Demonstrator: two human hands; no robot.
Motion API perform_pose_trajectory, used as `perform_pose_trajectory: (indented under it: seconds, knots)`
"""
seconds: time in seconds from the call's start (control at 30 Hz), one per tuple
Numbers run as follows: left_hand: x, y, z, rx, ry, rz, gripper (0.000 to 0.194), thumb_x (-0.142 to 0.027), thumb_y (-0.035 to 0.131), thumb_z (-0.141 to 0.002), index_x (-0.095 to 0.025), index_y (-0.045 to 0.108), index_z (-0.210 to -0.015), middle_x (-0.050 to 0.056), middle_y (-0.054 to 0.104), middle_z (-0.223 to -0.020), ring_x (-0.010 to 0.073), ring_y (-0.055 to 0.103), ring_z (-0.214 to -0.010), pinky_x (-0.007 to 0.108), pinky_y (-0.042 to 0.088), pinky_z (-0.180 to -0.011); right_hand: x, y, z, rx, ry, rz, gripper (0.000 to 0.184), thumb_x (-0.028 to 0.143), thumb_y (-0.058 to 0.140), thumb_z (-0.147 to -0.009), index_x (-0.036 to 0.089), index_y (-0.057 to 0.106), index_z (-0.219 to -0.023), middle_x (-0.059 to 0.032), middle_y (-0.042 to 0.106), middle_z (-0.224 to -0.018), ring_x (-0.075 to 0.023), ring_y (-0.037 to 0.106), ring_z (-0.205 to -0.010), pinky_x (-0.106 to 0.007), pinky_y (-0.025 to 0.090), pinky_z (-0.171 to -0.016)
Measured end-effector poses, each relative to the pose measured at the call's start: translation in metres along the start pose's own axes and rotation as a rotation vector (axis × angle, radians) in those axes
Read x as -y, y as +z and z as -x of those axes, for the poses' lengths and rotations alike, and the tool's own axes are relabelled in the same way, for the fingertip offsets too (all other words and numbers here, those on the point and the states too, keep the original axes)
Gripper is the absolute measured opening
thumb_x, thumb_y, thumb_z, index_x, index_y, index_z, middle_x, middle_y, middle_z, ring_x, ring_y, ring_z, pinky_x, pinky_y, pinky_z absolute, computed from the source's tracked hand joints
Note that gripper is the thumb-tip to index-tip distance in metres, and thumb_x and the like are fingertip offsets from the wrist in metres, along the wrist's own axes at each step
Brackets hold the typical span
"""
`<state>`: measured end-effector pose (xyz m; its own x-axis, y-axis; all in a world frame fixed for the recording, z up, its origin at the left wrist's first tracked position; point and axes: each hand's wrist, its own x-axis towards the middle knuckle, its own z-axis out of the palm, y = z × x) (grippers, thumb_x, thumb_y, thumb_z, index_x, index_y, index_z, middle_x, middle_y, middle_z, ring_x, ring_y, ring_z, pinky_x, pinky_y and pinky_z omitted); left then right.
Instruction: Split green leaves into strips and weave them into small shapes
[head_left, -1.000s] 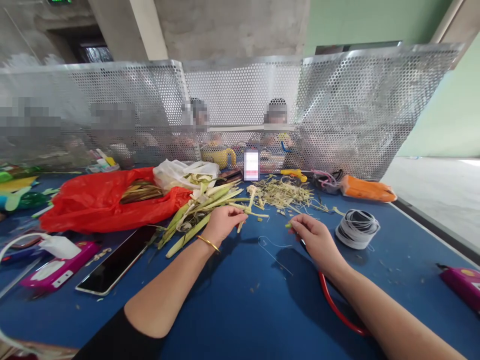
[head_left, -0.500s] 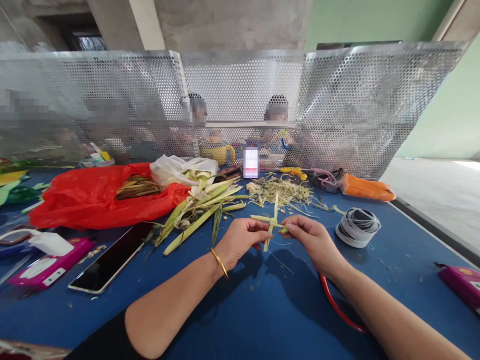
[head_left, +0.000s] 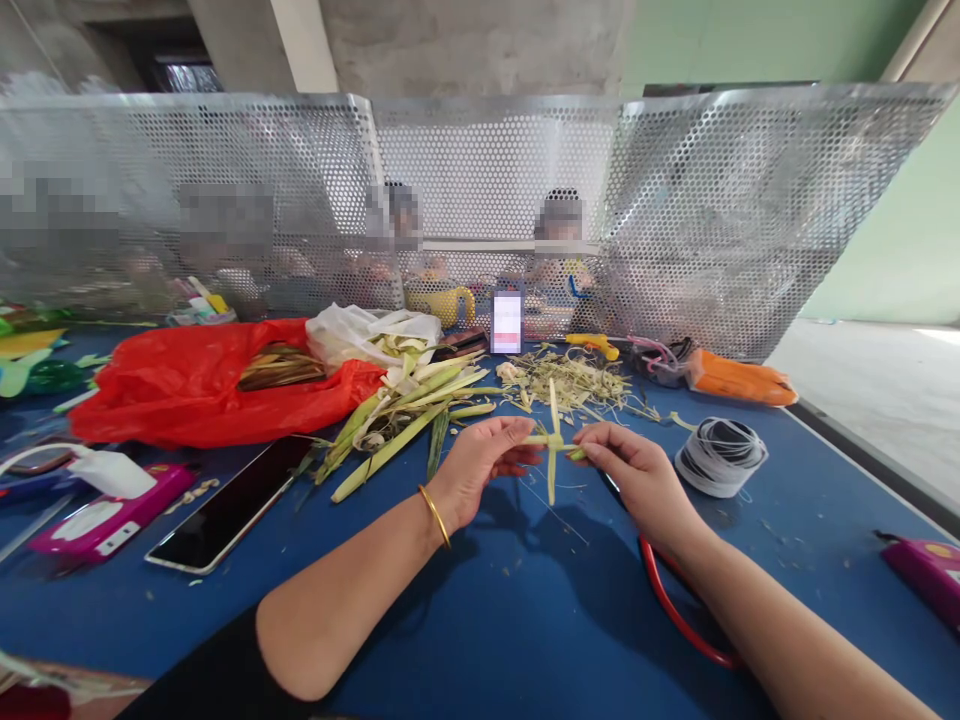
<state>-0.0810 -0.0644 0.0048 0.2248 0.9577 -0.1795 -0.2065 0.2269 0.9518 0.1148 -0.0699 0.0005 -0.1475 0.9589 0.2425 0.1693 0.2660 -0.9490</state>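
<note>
My left hand [head_left: 491, 455] pinches the left arm of a small cross of folded pale-green leaf strips [head_left: 553, 440]. The cross hangs above the blue table, its longest strip upright. At its right side, my right hand [head_left: 619, 460] has thumb and forefinger closed on a small green piece [head_left: 576, 453]; whether this is joined to the cross I cannot tell. A red curved handle [head_left: 667, 600] shows below the right wrist, with a dark narrow part under the fingers; the rest of that tool is hidden. Thin clear thread [head_left: 559, 520] lies below the cross.
Long leaf strips [head_left: 405, 430] lie left of centre beside a red plastic bag [head_left: 172, 390]. Trimmed scraps [head_left: 577, 380] are piled behind my hands. A phone [head_left: 225, 515] and purple power strip [head_left: 112, 520] lie left, a cord spool [head_left: 720, 457] right. A perforated metal screen [head_left: 487, 170] stands behind.
My left hand has brought the cross from the leaf pile rightward to my right hand. Since half a second ago, its grip has shifted to the cross's left arm.
</note>
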Motion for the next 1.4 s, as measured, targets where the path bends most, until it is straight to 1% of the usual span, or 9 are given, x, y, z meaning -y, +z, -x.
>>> perform_pose_trajectory:
  seconds: [0.1, 0.17, 0.37, 0.47, 0.57, 0.67, 0.9, 1.27, 1.4]
  knots:
    - [0.008, 0.005, 0.0, -0.013, 0.037, 0.094, 0.039, -0.04, 0.077, -0.068, -0.017, 0.066, -0.099, 0.006, 0.072, -0.087, 0.0169, 0.066, -0.08, 0.027, 0.048, -0.074, -0.005, 0.004, 0.001, -0.088, 0.067, -0.137, 0.028, 0.047, 0.067, -0.074, 0.019, 0.063, -0.075, -0.0054, 0.064, -0.093, -0.0179, 0.059, -0.082, -0.03, 0.049, -0.077]
    - [0.013, 0.009, 0.001, 0.016, 0.044, 0.092, 0.039, -0.036, 0.078, -0.068, -0.017, 0.067, -0.101, 0.005, 0.072, -0.089, 0.0153, 0.066, -0.079, 0.026, 0.047, -0.073, -0.008, 0.008, 0.003, -0.09, 0.083, -0.186, 0.029, 0.046, 0.069, -0.073, 0.018, 0.063, -0.074, -0.0047, 0.064, -0.09, -0.0172, 0.059, -0.078, -0.03, 0.049, -0.076]
    - [0.018, 0.012, 0.002, -0.012, -0.006, 0.066, 0.027, -0.036, 0.075, -0.069, -0.016, 0.072, -0.087, 0.004, 0.071, -0.081, 0.0129, 0.064, -0.073, 0.023, 0.046, -0.068, -0.007, 0.02, 0.011, 0.039, 0.052, -0.127, 0.025, 0.043, 0.065, -0.079, 0.018, 0.063, -0.076, -0.0032, 0.064, -0.084, -0.0165, 0.058, -0.078, -0.029, 0.048, -0.075]
    - [0.017, 0.009, 0.0, -0.038, 0.006, 0.047, 0.024, -0.037, 0.075, -0.069, -0.016, 0.072, -0.081, 0.002, 0.069, -0.072, 0.0112, 0.062, -0.066, 0.023, 0.047, -0.066, -0.004, 0.017, 0.011, 0.087, 0.062, -0.076, 0.024, 0.043, 0.063, -0.08, 0.019, 0.061, -0.078, -0.0008, 0.062, -0.073, -0.0146, 0.056, -0.066, -0.027, 0.047, -0.064]
    - [0.017, 0.009, -0.001, -0.045, 0.018, 0.025, 0.021, -0.033, 0.076, -0.068, -0.016, 0.072, -0.08, 0.001, 0.067, -0.067, 0.0107, 0.061, -0.061, 0.023, 0.048, -0.063, -0.001, 0.01, 0.01, -0.03, 0.032, -0.006, 0.023, 0.042, 0.061, -0.08, 0.019, 0.06, -0.08, 0.0019, 0.056, -0.066, -0.0111, 0.048, -0.053, -0.025, 0.039, -0.052]
    - [0.018, 0.011, 0.001, -0.024, 0.015, -0.03, 0.02, -0.032, 0.074, -0.07, -0.015, 0.072, -0.08, 0.002, 0.067, -0.065, 0.0118, 0.062, -0.056, 0.023, 0.049, -0.059, 0.002, 0.006, 0.009, -0.137, -0.044, 0.115, 0.021, 0.039, 0.061, -0.08, 0.019, 0.061, -0.076, 0.0017, 0.054, -0.067, -0.011, 0.044, -0.055, -0.025, 0.036, -0.053]
    - [0.018, 0.019, 0.007, 0.076, 0.027, -0.031, 0.015, -0.027, 0.072, -0.073, -0.015, 0.074, -0.08, 0.003, 0.07, -0.069, 0.0148, 0.066, -0.062, 0.027, 0.054, -0.065, 0.001, 0.015, 0.014, -0.034, 0.001, 0.2, 0.023, 0.04, 0.059, -0.08, 0.018, 0.063, -0.073, 0.0012, 0.055, -0.062, -0.0135, 0.047, -0.06, -0.026, 0.037, -0.056]
    - [0.017, 0.02, 0.009, 0.079, 0.003, -0.029, 0.016, -0.025, 0.064, -0.078, -0.014, 0.074, -0.085, 0.005, 0.071, -0.069, 0.015, 0.067, -0.06, 0.026, 0.053, -0.064, -0.006, 0.018, 0.013, -0.122, 0.124, 0.125, 0.027, 0.044, 0.063, -0.075, 0.017, 0.063, -0.072, 0.0011, 0.056, -0.062, -0.0119, 0.044, -0.057, -0.025, 0.034, -0.054]
    - [0.021, 0.021, 0.009, 0.074, 0.025, -0.028, 0.021, -0.029, 0.072, -0.072, -0.014, 0.074, -0.086, 0.004, 0.069, -0.069, 0.0145, 0.065, -0.06, 0.027, 0.053, -0.064, -0.009, 0.019, 0.013, -0.133, 0.135, 0.13, 0.027, 0.044, 0.064, -0.075, 0.017, 0.062, -0.07, 0.0001, 0.059, -0.064, -0.0125, 0.046, -0.059, -0.026, 0.035, -0.056]
